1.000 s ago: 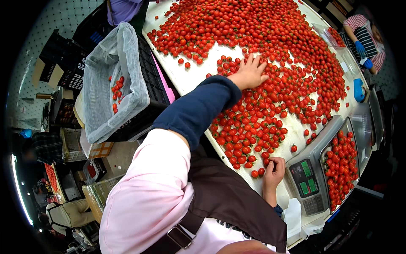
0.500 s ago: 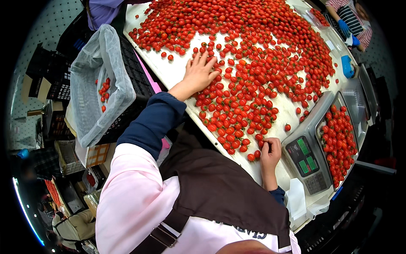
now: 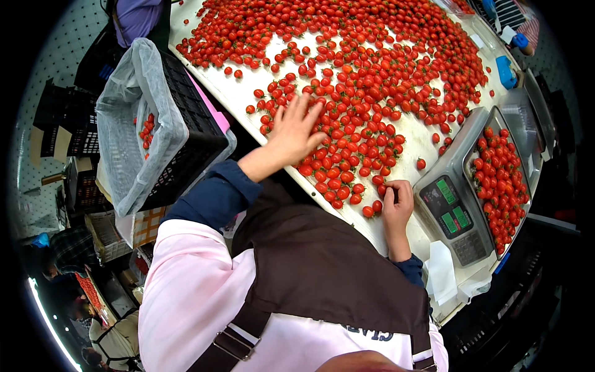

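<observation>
Has a white-lined black crate (image 3: 199,141) at far left; spreads the left hand (image 3: 291,135), loose and unclasped, over red tomatoes (image 3: 372,82) strewn across the white table (image 3: 238,93). Curls the right hand (image 3: 398,208) at a single tomato (image 3: 381,190) near the table's edge, cannot tell whether gripping it, just left of a grey scale (image 3: 447,206) bearing more tomatoes.

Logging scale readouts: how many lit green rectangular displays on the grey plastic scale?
3: upper green display, lower-left green display and lower-right green display, all on the grey plastic scale's front panel. None seems hidden.
</observation>
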Demonstrator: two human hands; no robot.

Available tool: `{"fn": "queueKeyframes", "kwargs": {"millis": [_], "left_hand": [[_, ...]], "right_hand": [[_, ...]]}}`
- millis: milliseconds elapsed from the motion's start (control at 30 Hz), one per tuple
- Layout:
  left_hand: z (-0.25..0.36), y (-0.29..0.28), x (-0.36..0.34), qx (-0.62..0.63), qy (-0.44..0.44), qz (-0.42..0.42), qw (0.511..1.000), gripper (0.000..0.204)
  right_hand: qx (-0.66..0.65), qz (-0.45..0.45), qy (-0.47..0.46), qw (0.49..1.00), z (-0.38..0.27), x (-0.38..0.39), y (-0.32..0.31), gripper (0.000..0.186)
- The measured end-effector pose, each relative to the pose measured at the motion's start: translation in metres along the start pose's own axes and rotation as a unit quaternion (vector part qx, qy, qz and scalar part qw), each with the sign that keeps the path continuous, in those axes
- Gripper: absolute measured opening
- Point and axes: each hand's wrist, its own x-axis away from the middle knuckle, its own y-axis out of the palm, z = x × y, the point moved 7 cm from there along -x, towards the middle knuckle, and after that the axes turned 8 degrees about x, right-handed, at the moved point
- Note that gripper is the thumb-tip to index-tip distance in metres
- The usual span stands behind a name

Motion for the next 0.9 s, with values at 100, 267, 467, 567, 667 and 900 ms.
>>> {"fn": "queueKeyframes", "kwargs": {"millis": [100, 267, 467, 567, 667, 900], "left_hand": [[0.038, 0.017, 0.011, -0.002, 0.064, -0.014, 0.998, 0.079], [0.083, 0.03, 0.016, 0.057, 0.108, -0.014, 0.992, 0.074], [0.096, 0.035, 0.017, 0.058, 0.142, -0.037, 0.987, 0.074], [0.078, 0.031, 0.011, 0.018, 0.135, -0.02, 0.99, 0.073], [0.056, 0.016, 0.004, -0.017, 0.105, -0.007, 0.994, 0.073], [0.027, 0.002, -0.036, -0.053, 0.078, 0.053, 0.994, 0.072]], "right_hand": [[-0.004, -0.003, 0.002, 1.0, 0.001, 0.0, 0.001, 0.007], [-0.006, 0.0, -0.005, 1.0, -0.001, -0.001, 0.0, 0.006], [0.002, 0.001, -0.008, 1.0, -0.002, -0.001, -0.001, 0.007], [-0.005, -0.001, -0.002, 1.0, 0.0, -0.001, 0.0, 0.007], [-0.006, -0.001, -0.005, 1.0, 0.001, 0.0, 0.0, 0.007], [-0.011, 0.01, -0.009, 1.0, 0.004, 0.0, 0.0, 0.008]]}}
